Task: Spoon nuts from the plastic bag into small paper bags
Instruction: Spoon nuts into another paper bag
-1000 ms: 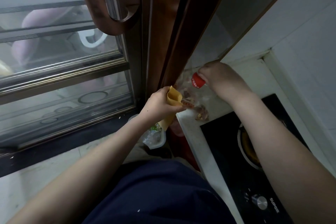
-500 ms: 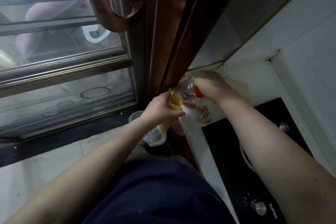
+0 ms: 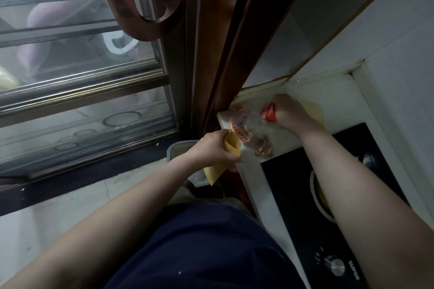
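Both hands busy at counter corner, nuts and paper bag in play.

Left hand point(image 3: 215, 148) grips a small tan paper bag point(image 3: 225, 157), mouth up, just off the white counter point(image 3: 328, 91) edge. Right hand point(image 3: 287, 112) closes around something red point(image 3: 269, 112), a scoop or a bag top, cannot tell which. Clear plastic bag point(image 3: 252, 135) of nuts point(image 3: 264, 149) lies on the counter between the hands, beside a black hob point(image 3: 293, 195). Second paper bag point(image 3: 313, 110) lies flat behind the right hand.
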`<action>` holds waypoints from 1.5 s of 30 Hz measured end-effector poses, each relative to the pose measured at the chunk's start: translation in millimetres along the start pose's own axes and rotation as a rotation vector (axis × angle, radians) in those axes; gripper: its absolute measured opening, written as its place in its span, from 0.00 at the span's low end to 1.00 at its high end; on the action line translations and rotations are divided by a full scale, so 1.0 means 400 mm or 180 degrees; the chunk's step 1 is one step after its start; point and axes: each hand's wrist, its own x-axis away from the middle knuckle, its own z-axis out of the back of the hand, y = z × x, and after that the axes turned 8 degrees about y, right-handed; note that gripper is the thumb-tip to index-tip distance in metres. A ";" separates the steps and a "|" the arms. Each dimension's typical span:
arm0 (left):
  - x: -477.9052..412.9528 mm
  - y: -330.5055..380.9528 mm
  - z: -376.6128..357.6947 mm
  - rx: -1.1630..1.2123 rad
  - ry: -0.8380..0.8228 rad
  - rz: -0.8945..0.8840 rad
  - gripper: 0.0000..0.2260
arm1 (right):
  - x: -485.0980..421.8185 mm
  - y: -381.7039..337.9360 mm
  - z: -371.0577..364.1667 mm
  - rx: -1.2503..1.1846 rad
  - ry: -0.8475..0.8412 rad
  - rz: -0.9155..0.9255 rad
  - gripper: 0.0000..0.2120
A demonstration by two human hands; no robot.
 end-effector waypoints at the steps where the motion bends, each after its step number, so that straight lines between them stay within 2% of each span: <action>1: -0.002 0.002 -0.006 -0.0001 -0.0028 -0.0020 0.42 | 0.003 0.008 0.003 -0.0053 0.0034 0.0004 0.12; 9: -0.017 0.029 -0.038 0.0127 -0.0206 -0.0115 0.45 | 0.023 0.026 0.016 -0.0232 -0.0169 -0.0039 0.14; 14: -0.023 0.031 -0.041 0.0160 -0.0139 -0.0174 0.44 | 0.034 0.036 0.036 -0.0692 -0.0039 -0.0467 0.05; 21: -0.026 0.052 -0.040 0.0154 -0.0219 -0.0303 0.44 | 0.066 0.049 0.088 -0.1128 0.0178 -0.0938 0.09; 25: -0.023 0.062 -0.037 0.0174 -0.0222 -0.0325 0.45 | 0.087 0.055 0.101 -0.1924 0.0433 -0.1460 0.13; 30: -0.021 0.074 -0.033 0.0248 -0.0178 -0.0301 0.47 | 0.118 0.050 0.129 -0.2442 0.0504 -0.1474 0.01; 33: -0.020 0.075 -0.028 0.0308 -0.0149 -0.0267 0.48 | 0.132 0.045 0.145 -0.2857 0.0582 -0.1560 0.05; 37: -0.018 0.077 -0.018 0.0465 -0.0050 -0.0266 0.47 | 0.138 0.044 0.149 -0.2946 0.0608 -0.1771 0.11; 41: -0.017 0.089 0.000 0.0512 0.0038 -0.0296 0.50 | 0.152 0.046 0.140 -0.3591 0.0919 -0.1735 0.08; 45: -0.007 0.110 0.025 0.0664 0.0121 -0.0387 0.51 | 0.175 0.050 0.117 -0.4007 0.1229 -0.1819 0.09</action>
